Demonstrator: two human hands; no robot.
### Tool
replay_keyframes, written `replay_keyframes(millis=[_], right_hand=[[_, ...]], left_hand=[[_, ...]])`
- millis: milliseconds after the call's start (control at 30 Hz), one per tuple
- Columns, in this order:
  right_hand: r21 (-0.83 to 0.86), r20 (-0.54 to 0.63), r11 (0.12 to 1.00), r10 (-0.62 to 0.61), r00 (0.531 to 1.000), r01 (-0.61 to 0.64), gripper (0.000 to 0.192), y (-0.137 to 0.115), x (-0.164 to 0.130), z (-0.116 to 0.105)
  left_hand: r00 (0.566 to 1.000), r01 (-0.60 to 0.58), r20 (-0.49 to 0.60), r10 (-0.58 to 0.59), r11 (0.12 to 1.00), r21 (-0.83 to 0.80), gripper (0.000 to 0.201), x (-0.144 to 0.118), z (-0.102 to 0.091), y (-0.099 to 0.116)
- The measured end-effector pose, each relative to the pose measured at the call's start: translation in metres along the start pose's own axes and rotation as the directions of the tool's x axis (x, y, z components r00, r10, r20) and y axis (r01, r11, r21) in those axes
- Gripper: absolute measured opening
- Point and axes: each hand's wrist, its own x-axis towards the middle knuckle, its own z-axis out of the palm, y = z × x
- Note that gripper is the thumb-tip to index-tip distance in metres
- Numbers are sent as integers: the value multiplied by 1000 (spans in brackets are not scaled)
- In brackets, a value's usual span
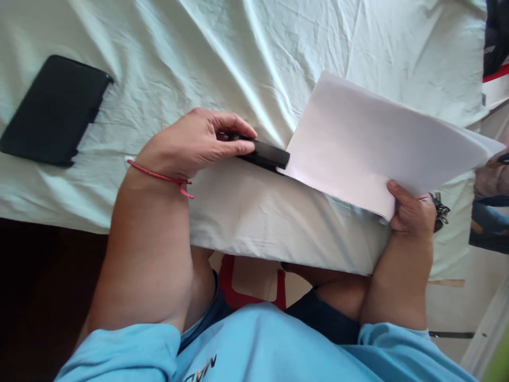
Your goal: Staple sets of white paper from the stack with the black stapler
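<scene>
A black stapler point(270, 154) lies in the grip of my left hand point(199, 140), thumb and fingers closed around its rear part. Its front end meets the near left corner of a stack of white paper sheets point(358, 138). My right hand point(415, 212) pinches the near right edge of the sheets, with the thumb on top and the other fingers hidden underneath. The sheets tilt and bend a little, and their near right corner curls. Whether the stapler's jaws are pressed together cannot be made out.
A black flat case or tablet point(55, 111) rests at the left on the pale green cloth point(167, 48) covering the table. Just beyond my right hand is a small dark and metallic object point(440, 211), partly hidden. A red-edged seat point(252, 281) shows below the table's front edge.
</scene>
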Motion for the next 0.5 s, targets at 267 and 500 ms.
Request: replay_keyframes(millis=[267,500], right_hand=[[2,-23,1000,-12,1000,12,60,-2,-4,6],[4,-26,1000,-9,1000,9,59,-2,-4,6]], left_hand=[[998,-54,27,52,994,99,19,5,16,9],[994,-95,87,73,952,289,13,10,22,16]])
